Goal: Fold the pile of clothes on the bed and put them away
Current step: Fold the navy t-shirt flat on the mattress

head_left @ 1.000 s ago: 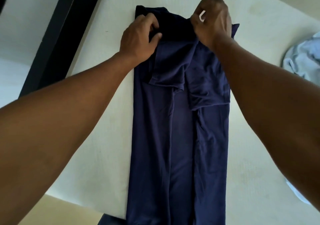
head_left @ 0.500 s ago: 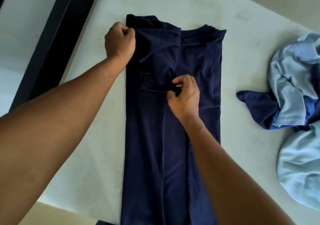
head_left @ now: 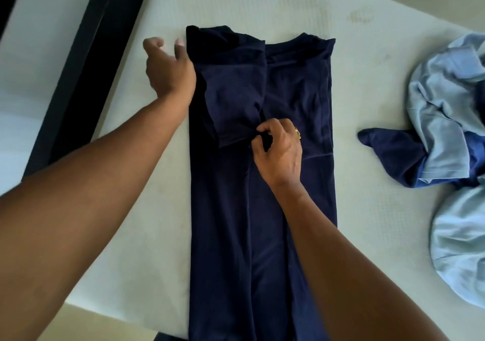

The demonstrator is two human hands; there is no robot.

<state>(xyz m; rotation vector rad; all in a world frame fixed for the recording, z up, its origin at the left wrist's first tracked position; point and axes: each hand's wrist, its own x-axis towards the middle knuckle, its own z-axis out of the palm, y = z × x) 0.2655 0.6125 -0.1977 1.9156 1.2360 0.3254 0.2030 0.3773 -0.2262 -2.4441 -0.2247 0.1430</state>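
Navy T-shirt (head_left: 223, 222) lies lengthwise on the bed, collar far. Right grip (head_left: 279, 154) pinches sleeve hem (head_left: 236, 137) at shirt's midline. Left grip (head_left: 169, 70) released, apparently touching shirt's left shoulder edge.

- The T-shirt (head_left: 296, 99) was plain dark navy, without print.
- The mattress (head_left: 236, 2) was off-white with a faint, fine weave.
- The bed frame (head_left: 86, 60) along its left edge was black.
- The pile of clothes (head_left: 446, 99) at the right edge was pale blue, with one navy piece (head_left: 388, 144).
- The ring (head_left: 297, 132) on the right hand (head_left: 278, 154) was gold.
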